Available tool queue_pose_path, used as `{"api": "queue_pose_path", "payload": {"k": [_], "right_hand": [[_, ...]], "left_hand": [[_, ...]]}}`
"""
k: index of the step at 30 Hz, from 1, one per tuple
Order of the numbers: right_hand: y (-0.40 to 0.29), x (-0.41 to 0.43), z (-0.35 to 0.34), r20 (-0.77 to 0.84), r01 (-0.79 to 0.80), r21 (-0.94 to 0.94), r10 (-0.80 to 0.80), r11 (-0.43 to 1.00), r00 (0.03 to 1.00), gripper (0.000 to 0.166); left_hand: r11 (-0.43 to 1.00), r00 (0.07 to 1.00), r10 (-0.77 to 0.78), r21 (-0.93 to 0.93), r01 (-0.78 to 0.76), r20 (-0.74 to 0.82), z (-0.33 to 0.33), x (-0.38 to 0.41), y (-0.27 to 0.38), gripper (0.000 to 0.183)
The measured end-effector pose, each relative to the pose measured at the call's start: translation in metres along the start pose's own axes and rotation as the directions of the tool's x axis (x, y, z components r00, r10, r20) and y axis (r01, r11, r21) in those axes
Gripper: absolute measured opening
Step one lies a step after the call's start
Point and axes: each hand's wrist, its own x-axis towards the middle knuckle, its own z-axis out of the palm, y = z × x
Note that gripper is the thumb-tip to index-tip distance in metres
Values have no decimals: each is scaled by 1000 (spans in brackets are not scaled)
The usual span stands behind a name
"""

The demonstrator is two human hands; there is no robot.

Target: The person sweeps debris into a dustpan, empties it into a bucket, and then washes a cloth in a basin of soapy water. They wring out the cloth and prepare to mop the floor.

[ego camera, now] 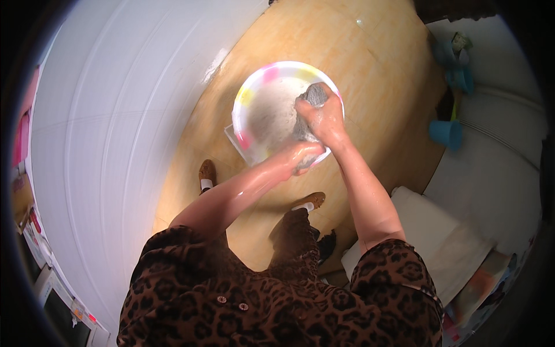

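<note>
A wet grey cloth is bunched up and stretched between my two hands over the right side of a basin. My right hand is wrapped around its upper part, and cloth bulges out above the thumb. Lower down, at the near rim, my left hand grips the other end, with some grey showing under the palm. Both hands and forearms glisten with water. The round white basin has pink and yellow patches on its rim and holds cloudy, whitish liquid. A pale square-cornered support shows beneath it.
A white panelled wall rises on the left. Tan shoes are on the yellowish floor below me. Blue cups are at the right, above a pale covered block. Shelves with assorted items line the far left edge.
</note>
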Motion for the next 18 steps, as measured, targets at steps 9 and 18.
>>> {"api": "queue_pose_path", "payload": {"k": [9, 18], "right_hand": [[-7, -4, 33, -83, 20, -706, -111, 708, 990, 36], [15, 3, 49, -289, 60, -693, -352, 719, 890, 42]], "left_hand": [[975, 926, 155, -100, -201, -345, 18, 26, -23, 26], [838, 690, 484, 513, -187, -539, -2, -16, -29, 60]]}}
